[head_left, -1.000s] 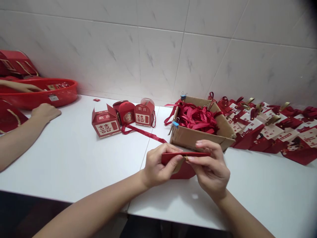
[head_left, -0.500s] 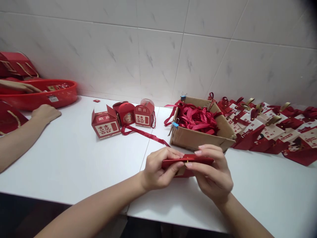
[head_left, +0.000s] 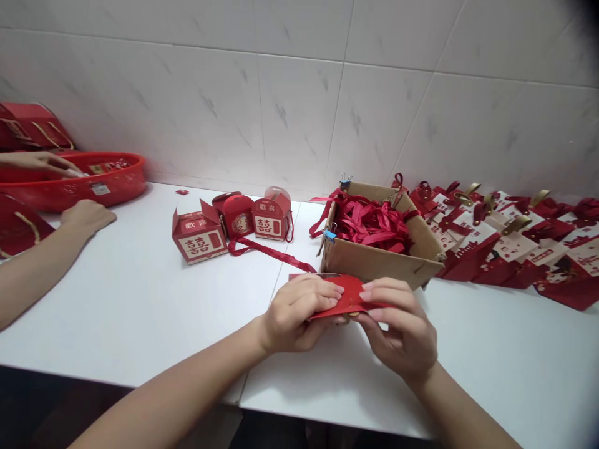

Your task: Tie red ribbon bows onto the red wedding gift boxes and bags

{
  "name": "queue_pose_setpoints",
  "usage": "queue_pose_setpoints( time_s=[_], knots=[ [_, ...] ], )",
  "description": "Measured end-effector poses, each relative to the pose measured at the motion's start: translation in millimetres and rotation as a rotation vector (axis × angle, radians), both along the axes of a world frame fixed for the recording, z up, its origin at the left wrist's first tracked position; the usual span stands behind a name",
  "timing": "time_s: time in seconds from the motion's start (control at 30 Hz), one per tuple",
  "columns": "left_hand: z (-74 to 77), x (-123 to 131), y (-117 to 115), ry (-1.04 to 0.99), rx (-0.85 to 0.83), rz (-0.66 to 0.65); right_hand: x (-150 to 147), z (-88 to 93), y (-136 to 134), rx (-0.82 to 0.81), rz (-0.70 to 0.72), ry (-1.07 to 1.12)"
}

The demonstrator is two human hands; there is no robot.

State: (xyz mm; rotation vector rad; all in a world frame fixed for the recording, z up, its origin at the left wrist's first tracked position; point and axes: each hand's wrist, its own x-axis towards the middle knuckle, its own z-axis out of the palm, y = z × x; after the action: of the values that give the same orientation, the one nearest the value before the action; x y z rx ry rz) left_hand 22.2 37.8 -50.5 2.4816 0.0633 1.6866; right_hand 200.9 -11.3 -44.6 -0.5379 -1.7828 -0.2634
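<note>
Between both hands is a red paper gift box [head_left: 350, 292], tilted so that one red face shows on top. My left hand [head_left: 299, 312] grips its left side, fingers on the face and thumb underneath. My right hand [head_left: 400, 324] pinches its right edge between fingers and thumb. A small gold-coloured bit shows at the lower edge between my thumbs; the underside is mostly hidden. Just behind stands a cardboard box [head_left: 374, 267] full of dark red ribbons [head_left: 372, 223]. One loose ribbon [head_left: 276, 254] lies on the table to the left.
Several small red gift boxes [head_left: 200, 237] stand left of centre. Rows of finished-looking red and white boxes [head_left: 510, 243] fill the right side. At the left, another person's hands [head_left: 87, 215] are by a red basin [head_left: 124, 193]. A tiled wall [head_left: 299, 106] backs the white table [head_left: 154, 324].
The red gift box has tipped in my hands: its edge faced me before, and now a broad red face shows. The other person's far hand has lifted slightly, holding something whitish.
</note>
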Motion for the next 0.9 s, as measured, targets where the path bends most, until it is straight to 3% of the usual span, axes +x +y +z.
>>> queue_pose_setpoints(
  time_s=[0.13, 0.23, 0.4, 0.47, 0.77, 0.9],
  knots=[
    [0.8, 0.7, -0.5, -0.007, -0.031, -0.010, -3.4, -3.4, -0.3, -0.160, 0.084, 0.050],
    [-1.2, 4.0, 0.0, -0.025, -0.053, -0.001, -5.5, -3.2, -2.9, -0.148, 0.078, 0.074],
    [-10.1, 13.4, 0.5, -0.218, -0.045, 0.274, -5.4, 1.9, -4.0, -0.125, -0.042, 0.198],
    [-9.7, 14.2, -0.1, -0.206, -0.030, 0.333, -4.5, 3.7, -3.1, -0.112, -0.085, 0.226],
    [20.5, -9.6, 10.2, 0.168, -0.054, 0.280, 2.5, 3.5, 4.2, -0.056, -0.204, 0.215],
    [42.5, -31.5, 22.1, 0.374, -0.124, 0.179, 4.1, 5.3, 5.0, -0.031, -0.188, 0.189]
  ],
)
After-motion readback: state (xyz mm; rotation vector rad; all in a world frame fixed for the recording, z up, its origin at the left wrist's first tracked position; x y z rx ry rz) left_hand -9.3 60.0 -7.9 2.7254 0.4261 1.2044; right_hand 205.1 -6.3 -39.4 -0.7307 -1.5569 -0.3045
